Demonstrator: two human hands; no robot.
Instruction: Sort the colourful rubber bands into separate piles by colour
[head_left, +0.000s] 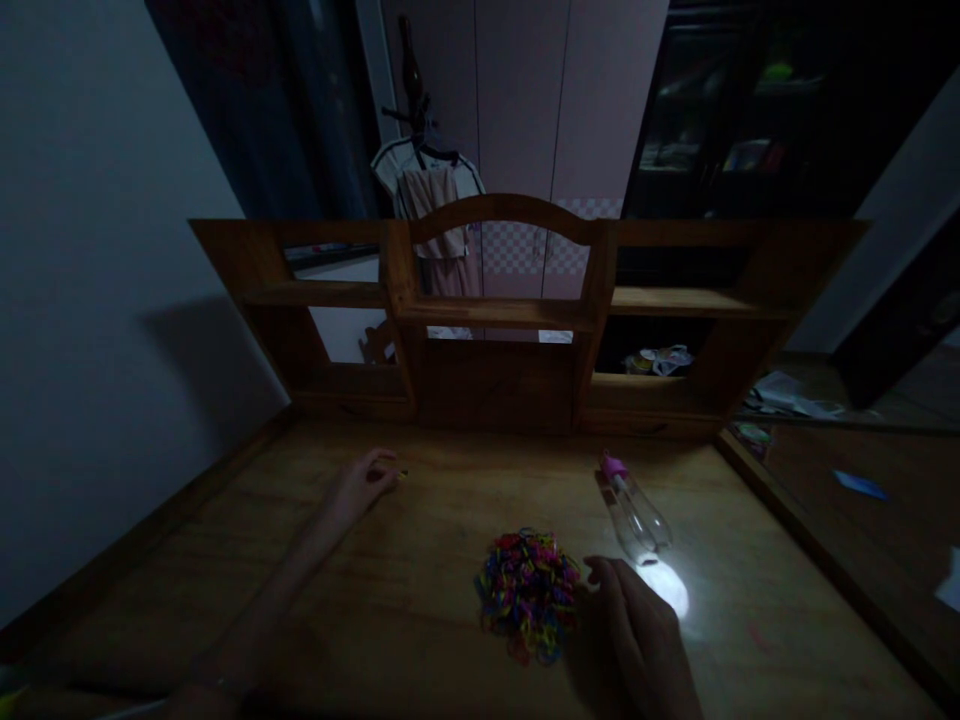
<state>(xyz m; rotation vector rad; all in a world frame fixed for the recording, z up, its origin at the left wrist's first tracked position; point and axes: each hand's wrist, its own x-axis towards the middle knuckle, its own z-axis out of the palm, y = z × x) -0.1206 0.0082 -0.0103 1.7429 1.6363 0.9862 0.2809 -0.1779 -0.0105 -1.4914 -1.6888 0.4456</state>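
Note:
A heap of small, colourful loops [529, 590], in pink, yellow, blue and red, lies on the wooden desk [450, 510]; they look like tiny rubber bands or clips. My left hand [367, 480] is over the desk to the left and beyond the heap, thumb and forefinger apart. Right at its fingertips is a tiny yellow and dark piece [403, 475], which does not look gripped. My right hand [641, 625] rests just right of the heap with bent fingers, the fingertips close to its edge. Shadow hides whether anything is between them.
A clear bottle [637, 515] with a pink cap lies on its side at the right, beside a bright spot of light. Along the desk's back stands a wooden shelf unit [495, 315]. A wall [112, 350] closes off the left side. The room is dim.

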